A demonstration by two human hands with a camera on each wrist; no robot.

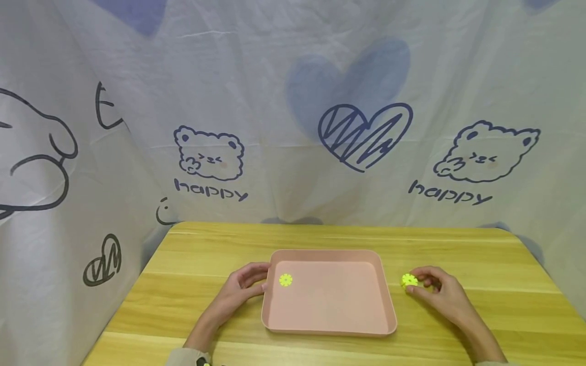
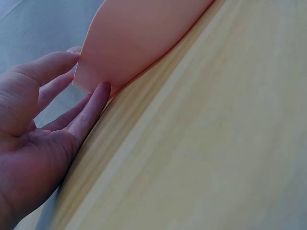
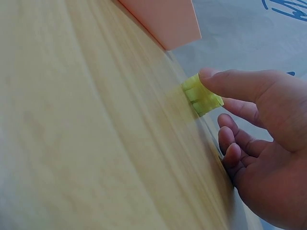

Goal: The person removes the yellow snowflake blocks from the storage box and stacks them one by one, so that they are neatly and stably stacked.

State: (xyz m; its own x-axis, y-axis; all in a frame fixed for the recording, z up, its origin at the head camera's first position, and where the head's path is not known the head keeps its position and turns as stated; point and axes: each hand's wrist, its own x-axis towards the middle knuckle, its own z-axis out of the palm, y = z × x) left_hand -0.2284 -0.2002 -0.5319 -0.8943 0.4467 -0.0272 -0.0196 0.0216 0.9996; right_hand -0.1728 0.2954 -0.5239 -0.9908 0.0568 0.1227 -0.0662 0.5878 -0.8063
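Observation:
A shallow pink tray (image 1: 330,300) lies on the wooden table, with one yellow notched disc (image 1: 286,280) flat inside near its left wall. At that left wall is my left hand (image 1: 242,286), its fairly straight fingers touching the outside; in the left wrist view the fingertips (image 2: 102,91) meet the tray's side. To the right of the tray, my right hand (image 1: 439,291) pinches a short stack of yellow notched discs (image 1: 409,280) between thumb and index finger. Seen from the right wrist, the stack (image 3: 199,94) is close over the tabletop, and the other fingers curl loosely below it.
The yellow wooden table (image 1: 206,254) extends around the tray on all sides. Behind it and to the left hangs a pale cloth (image 1: 274,168) printed with hearts, bears and lettering. A dark object shows at the left sleeve (image 1: 185,357).

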